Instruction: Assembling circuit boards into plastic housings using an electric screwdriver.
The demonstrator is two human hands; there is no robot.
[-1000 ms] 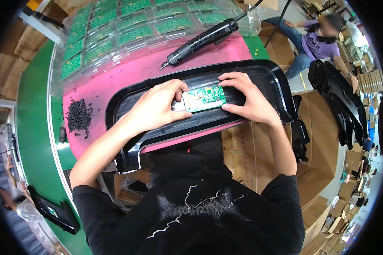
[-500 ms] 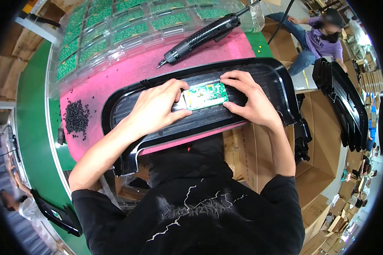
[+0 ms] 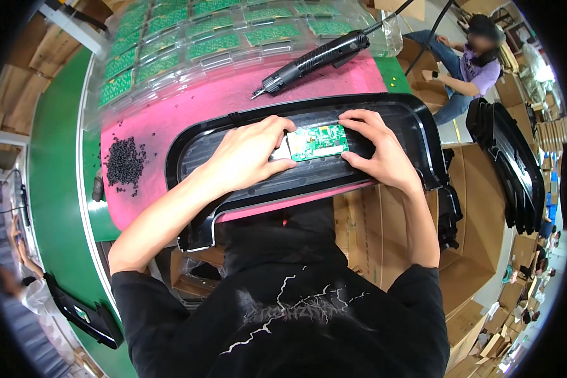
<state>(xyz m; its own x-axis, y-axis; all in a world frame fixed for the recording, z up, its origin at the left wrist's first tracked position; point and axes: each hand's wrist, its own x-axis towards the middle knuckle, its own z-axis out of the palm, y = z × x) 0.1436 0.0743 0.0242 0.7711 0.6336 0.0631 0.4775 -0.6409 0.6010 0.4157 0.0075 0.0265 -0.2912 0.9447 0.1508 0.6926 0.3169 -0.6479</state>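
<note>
A green circuit board (image 3: pixel 319 142) with a white display part at its left end lies inside a long black plastic housing (image 3: pixel 195 160). My left hand (image 3: pixel 251 154) grips the board's left end between thumb and fingers, covering part of it. At the other end, my right hand (image 3: pixel 379 150) pinches the right edge, with the index finger at the far corner and the thumb at the near one. The housing rests open side up on a pink mat (image 3: pixel 164 107). Whether the board sits flush against the housing floor I cannot tell.
Behind the housing lies a black electric screwdriver (image 3: pixel 315 65). Clear trays of green boards (image 3: pixel 214 44) stand at the back. A pile of small black screws (image 3: pixel 125 162) is at the left. Cardboard boxes (image 3: pixel 472 220) and stacked black housings (image 3: pixel 507 164) are at the right, near a seated person (image 3: pixel 479 69).
The whole bench has shifted slightly right and down in the view. Both hands keep their hold on the board, which stays in about the same place in the housing.
</note>
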